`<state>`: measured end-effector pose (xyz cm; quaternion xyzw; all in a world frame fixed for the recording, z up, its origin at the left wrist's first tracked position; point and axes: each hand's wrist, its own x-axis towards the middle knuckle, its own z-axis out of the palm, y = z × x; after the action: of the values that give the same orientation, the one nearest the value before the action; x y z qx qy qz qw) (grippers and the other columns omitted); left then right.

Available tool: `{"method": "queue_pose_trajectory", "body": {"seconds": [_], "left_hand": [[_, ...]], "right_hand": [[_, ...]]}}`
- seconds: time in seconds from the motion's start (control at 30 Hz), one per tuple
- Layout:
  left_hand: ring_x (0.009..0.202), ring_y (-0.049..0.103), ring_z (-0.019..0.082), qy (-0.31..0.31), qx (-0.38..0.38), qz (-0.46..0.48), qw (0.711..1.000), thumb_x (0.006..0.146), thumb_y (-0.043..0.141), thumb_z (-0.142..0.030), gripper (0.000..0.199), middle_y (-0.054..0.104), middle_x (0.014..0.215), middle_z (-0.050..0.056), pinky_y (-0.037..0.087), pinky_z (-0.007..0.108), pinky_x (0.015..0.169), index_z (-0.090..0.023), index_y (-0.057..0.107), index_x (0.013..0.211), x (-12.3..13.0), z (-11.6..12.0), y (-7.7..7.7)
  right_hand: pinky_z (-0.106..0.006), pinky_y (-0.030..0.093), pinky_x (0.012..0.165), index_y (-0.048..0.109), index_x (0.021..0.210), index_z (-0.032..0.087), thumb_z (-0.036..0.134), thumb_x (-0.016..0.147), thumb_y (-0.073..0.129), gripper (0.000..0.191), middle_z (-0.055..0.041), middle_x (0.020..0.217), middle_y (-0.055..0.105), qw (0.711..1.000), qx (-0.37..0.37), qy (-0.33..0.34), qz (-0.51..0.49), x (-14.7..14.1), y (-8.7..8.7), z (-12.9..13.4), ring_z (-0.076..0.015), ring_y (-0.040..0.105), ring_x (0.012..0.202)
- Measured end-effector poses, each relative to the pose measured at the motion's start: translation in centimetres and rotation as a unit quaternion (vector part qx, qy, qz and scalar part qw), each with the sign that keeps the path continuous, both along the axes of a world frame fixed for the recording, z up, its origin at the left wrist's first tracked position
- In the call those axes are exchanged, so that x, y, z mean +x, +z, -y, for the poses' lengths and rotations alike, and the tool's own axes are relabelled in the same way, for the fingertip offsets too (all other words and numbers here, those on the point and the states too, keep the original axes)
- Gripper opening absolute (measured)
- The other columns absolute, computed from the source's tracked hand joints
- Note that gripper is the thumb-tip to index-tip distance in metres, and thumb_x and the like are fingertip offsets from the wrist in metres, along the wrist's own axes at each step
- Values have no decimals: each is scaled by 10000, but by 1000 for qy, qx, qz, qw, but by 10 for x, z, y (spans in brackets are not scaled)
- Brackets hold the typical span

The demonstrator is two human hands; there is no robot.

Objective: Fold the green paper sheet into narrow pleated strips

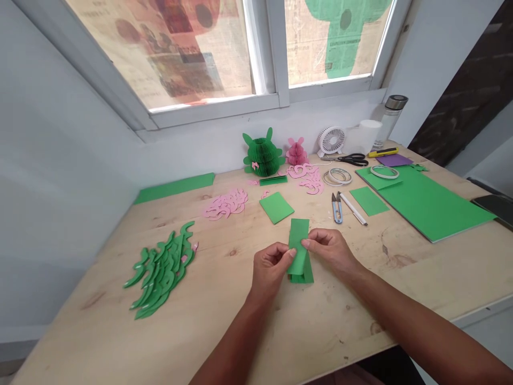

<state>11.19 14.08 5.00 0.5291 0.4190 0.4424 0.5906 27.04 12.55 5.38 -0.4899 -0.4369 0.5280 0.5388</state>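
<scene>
A folded strip of green paper [298, 235] stands between my hands near the front of the table, its lower layers spread apart at the near end. My left hand [271, 267] pinches its left edge between thumb and fingers. On the right edge, my right hand [329, 248] grips it the same way, thumb on top. Just beyond lies a green paper square [277, 207]. Blue-handled thread snips [337, 208] and a white pen [352, 208] rest to the right of it.
Green paper cut-outs [164, 272] are heaped at left, pink cut-outs [226, 204] behind them. A green honeycomb paper figure [263, 156] and a pink one [296, 152] stand by the wall. Green sheets [436, 206], tape rolls [337, 176], scissors [352, 159] and a fan [332, 140] are at right.
</scene>
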Motion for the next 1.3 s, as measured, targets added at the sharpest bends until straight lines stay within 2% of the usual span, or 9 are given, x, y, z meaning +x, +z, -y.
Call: {"method": "queue_pose_trajectory", "body": {"seconds": [0.17, 0.4, 0.57, 0.8, 1.07, 1.3], "left_hand": [[460, 392, 69, -6, -5, 1, 1000, 686, 724, -385, 285, 485, 493, -44, 301, 196, 445, -154, 601, 573, 0, 0, 0], [474, 372, 64, -20, -18, 12, 1000, 680, 729, -379, 286, 464, 511, -42, 301, 187, 445, -147, 600, 573, 2, 1, -1], [476, 375, 63, -23, -29, 18, 999, 677, 728, -389, 297, 470, 512, -38, 297, 186, 445, -144, 595, 573, 2, 1, 0], [463, 370, 64, -37, -33, 12, 999, 668, 732, -388, 303, 463, 491, -43, 294, 192, 447, -147, 584, 556, 2, 1, -1], [454, 340, 55, -50, -39, 26, 998, 667, 725, -390, 322, 422, 473, -55, 271, 193, 451, -147, 560, 535, 2, 1, 1], [466, 326, 55, -63, -47, 23, 997, 652, 726, -395, 325, 412, 487, -54, 255, 196, 455, -146, 557, 530, 4, 2, 2]], "right_hand": [[-249, 323, 546, 593, 589, 174, 443, 607, 782, 329, 39, 571, 495, 1000, -7, 4, -2, 0, 3, 0, -98, 407, 561], [-247, 274, 510, 529, 563, 183, 488, 662, 735, 382, 51, 545, 413, 1000, 0, -15, 16, 1, 3, 0, -91, 339, 535], [-250, 271, 516, 521, 558, 181, 488, 665, 733, 388, 47, 548, 411, 1000, 4, -14, 20, 2, 5, 1, -95, 334, 548], [-252, 266, 533, 501, 558, 182, 461, 702, 712, 378, 51, 555, 377, 1000, 11, -26, -1, 3, 0, -1, -95, 326, 557], [-252, 305, 548, 519, 549, 184, 447, 725, 689, 359, 40, 550, 420, 999, 27, -38, 23, 5, -1, -1, -105, 365, 560], [-257, 337, 568, 548, 537, 190, 426, 767, 660, 347, 25, 538, 466, 993, 60, -90, 36, 7, -2, -2, -119, 415, 568]]}}
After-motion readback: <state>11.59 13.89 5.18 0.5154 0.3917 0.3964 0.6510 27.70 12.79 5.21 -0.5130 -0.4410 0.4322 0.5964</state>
